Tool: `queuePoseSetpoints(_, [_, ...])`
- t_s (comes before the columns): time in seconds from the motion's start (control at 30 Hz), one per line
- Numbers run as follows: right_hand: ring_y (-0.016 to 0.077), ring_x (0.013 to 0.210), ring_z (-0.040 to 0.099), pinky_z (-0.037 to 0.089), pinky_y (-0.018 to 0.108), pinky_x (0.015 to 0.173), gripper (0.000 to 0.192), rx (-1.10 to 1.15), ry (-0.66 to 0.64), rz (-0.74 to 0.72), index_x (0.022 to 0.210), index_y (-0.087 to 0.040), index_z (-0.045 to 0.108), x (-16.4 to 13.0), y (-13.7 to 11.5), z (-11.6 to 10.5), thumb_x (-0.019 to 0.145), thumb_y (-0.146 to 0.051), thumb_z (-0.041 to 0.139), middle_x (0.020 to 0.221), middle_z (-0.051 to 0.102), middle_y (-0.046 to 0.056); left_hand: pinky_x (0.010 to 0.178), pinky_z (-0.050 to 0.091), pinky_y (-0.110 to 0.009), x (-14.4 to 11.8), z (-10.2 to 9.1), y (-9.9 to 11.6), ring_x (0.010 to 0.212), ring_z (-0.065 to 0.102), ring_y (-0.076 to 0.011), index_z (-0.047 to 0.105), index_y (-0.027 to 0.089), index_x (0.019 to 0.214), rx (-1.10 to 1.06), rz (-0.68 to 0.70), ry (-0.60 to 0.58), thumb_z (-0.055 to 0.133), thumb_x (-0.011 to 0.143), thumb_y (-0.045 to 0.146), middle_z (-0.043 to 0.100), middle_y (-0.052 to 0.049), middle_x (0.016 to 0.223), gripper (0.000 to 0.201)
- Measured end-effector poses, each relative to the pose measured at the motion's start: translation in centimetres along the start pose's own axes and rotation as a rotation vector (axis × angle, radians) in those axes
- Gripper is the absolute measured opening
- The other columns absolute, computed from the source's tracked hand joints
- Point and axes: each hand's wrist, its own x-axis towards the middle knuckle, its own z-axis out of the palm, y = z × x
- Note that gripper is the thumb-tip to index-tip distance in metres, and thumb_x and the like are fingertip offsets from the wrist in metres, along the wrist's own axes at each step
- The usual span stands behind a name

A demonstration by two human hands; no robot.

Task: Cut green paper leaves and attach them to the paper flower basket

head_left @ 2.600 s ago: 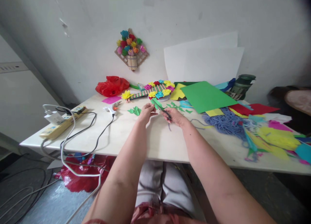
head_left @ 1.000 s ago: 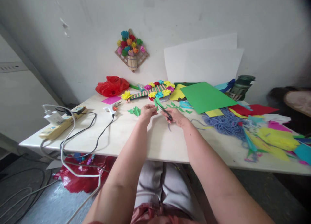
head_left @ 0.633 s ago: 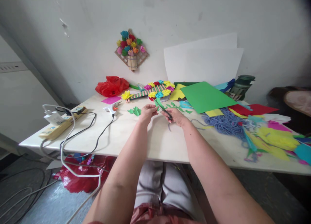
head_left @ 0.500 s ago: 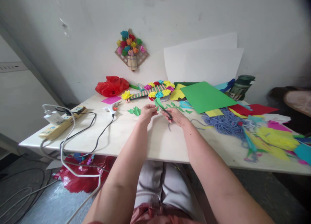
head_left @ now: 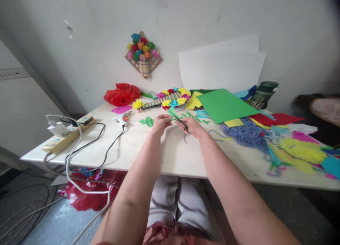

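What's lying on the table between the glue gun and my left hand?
A small pile of green paper cutouts lies between the glue gun and the left hand, in the head view.

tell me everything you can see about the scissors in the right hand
The scissors are small, with dark handles and thin metal-looking blades. The right hand grips the handles, hiding most of them. The blades point up and to the left, toward a small green paper piece pinched by the left hand, and meet its edge. They are held just above the pale table. Whether the blades are open or closed is too small to tell.
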Motion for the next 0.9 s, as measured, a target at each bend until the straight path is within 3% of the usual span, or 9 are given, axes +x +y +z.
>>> queuePoseSetpoints(0.5, [0.0027, 0.030, 0.035, 0.027, 0.015, 0.030, 0.023, -0.006, 0.050, 0.055, 0.066, -0.015, 0.057, 0.1, 0.0, -0.1, 0.067, -0.032, 0.072, 0.042, 0.048, -0.006, 0.053, 0.047, -0.022, 0.3, -0.6, -0.3, 0.047, 0.053, -0.0072, 0.054, 0.012, 0.069, 0.005, -0.057, -0.053, 0.076, 0.058, 0.011, 0.055, 0.002, 0.054, 0.024])
queuePoseSetpoints(0.67, [0.0057, 0.034, 0.040, 0.036, 0.018, 0.034, 0.025, -0.030, 0.162, 0.041, 0.077, -0.016, 0.060, 1.0, 0.7, -0.4, 0.065, -0.033, 0.074, 0.045, 0.052, -0.006, 0.054, 0.045, -0.022, 0.4, -0.8, -0.4, 0.053, 0.052, -0.0068, 0.057, 0.013, 0.071, 0.061, -0.017, -0.003, 0.081, 0.052, 0.019, 0.056, 0.003, 0.060, 0.031])
queuePoseSetpoints(0.77, [0.0116, 0.045, 0.053, 0.044, 0.023, 0.042, 0.027, -0.307, 0.280, -0.001, 0.081, -0.017, 0.064, 1.6, 1.3, -0.7, 0.064, -0.036, 0.074, 0.056, 0.059, -0.001, 0.056, 0.044, -0.021, 0.2, -0.8, -0.2, 0.059, 0.054, -0.0078, 0.060, 0.014, 0.074, 0.084, 0.013, 0.003, 0.082, 0.050, 0.023, 0.058, 0.002, 0.065, 0.034])
queuePoseSetpoints(0.9, [0.0223, 0.083, 0.064, 0.050, 0.031, 0.071, 0.025, -0.903, 0.404, -0.072, 0.087, -0.021, 0.071, 1.4, 1.3, -0.8, 0.071, -0.039, 0.067, 0.084, 0.070, 0.007, 0.059, 0.045, -0.022, 0.1, -0.7, -0.2, 0.062, 0.056, -0.0088, 0.063, 0.015, 0.077, 0.091, 0.026, -0.012, 0.081, 0.051, 0.024, 0.061, 0.000, 0.070, 0.033])
